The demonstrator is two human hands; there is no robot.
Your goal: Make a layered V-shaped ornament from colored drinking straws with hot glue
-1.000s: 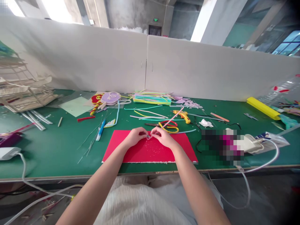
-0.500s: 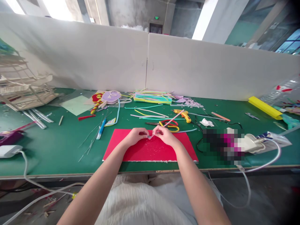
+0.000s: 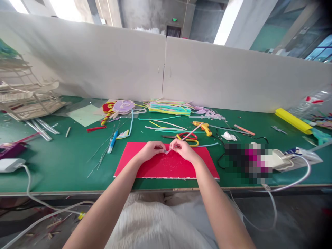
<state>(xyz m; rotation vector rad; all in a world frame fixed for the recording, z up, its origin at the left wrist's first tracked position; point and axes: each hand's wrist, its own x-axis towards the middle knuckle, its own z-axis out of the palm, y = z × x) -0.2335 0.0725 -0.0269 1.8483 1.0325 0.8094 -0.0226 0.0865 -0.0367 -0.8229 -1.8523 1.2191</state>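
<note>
My left hand (image 3: 151, 150) and my right hand (image 3: 183, 149) meet over a red mat (image 3: 166, 166) near the front edge of the green table (image 3: 62, 155). Both pinch the near end of a thin pale pink strip (image 3: 192, 130), which slants up and away to the right from my fingers. The fingers of both hands are curled tightly around that end. Small white specks lie on the mat below the hands.
Behind the mat lie red-and-yellow scissors (image 3: 188, 137), a yellow glue gun (image 3: 202, 127), a pile of coloured strips (image 3: 168, 107), a blue pen (image 3: 112, 141) and thin wires. A wooden model (image 3: 23, 97) stands far left. White cables run off both sides.
The hands have stayed at the same spot over the mat with only small finger shifts on the strip's end. The view has drifted slightly.
</note>
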